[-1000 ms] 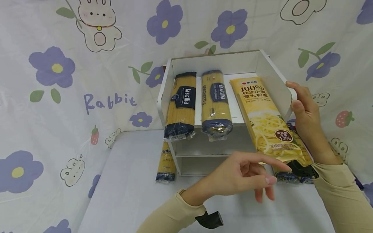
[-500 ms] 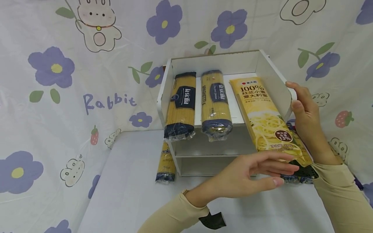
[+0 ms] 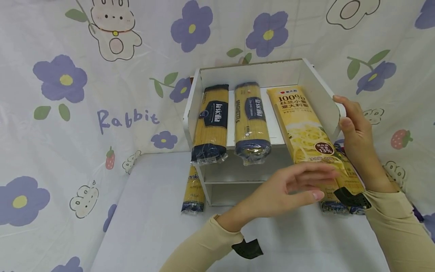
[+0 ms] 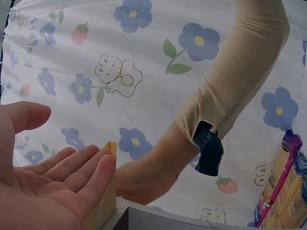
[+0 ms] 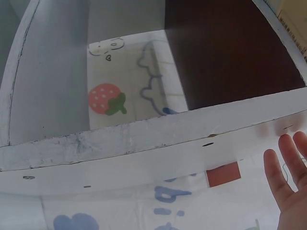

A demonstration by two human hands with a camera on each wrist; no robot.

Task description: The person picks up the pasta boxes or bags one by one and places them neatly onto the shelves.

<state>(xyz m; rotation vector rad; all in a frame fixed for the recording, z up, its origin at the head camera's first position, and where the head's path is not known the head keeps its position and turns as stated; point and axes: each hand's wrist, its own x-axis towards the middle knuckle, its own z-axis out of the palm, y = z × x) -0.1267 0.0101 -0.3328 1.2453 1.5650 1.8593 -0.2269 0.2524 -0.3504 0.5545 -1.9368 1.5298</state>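
Observation:
A yellow pasta packet (image 3: 304, 124) lies on the top tier of a white shelf (image 3: 251, 73), its near end jutting past the front. My left hand (image 3: 282, 189) is at that end, fingers extended and overlapping it in the head view. From the left wrist, the left palm (image 4: 57, 196) shows with fingertips right at the packet's edge. My right hand (image 3: 357, 136) grips the front of the shelf's right side panel, thumb on the near side. Two blue-labelled spaghetti packets (image 3: 211, 121) lie to the left on the same tier.
A spaghetti packet (image 3: 193, 189) stands left of the shelf on the white table (image 3: 146, 219). More pasta packets (image 3: 340, 189) stand at the right, partly behind my hands. Lower tiers (image 3: 234, 194) open toward me. A flowered curtain (image 3: 136, 87) surrounds the table.
My left fingers have straightened, and that hand has moved forward. The yellow pasta packet has slid farther back on the top tier. My right hand has stayed on the side panel.

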